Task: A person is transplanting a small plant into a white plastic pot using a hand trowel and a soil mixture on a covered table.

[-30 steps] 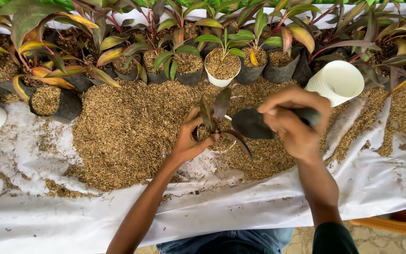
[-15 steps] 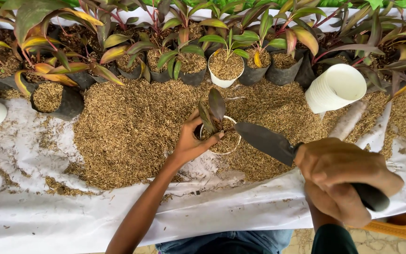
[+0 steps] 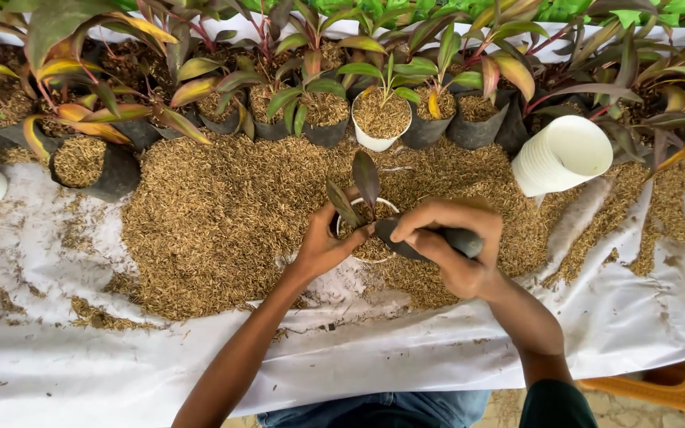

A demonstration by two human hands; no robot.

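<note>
Bare white sheet over the tabletop nearest the body, roomy and lightly strewn with husk; sheet's near edge hanging off just in front of the knees. Beyond that, centred on the sheet, a broad heap of rice husk. At the heap's near right edge, a small white pot filled with husk, holding a seedling with two dark purple-green leaves, upright. Left hand against the pot's near left side, fingers curled around its rim. Right hand just right of the pot, fingers closed on a dark trowel, blade tip touching the pot's fill, probably. Right of the heap, a stack of white cups lying tilted. Behind the heap, a row of dark grow bags and one white pot, all husk-filled with red-green plants.
</note>
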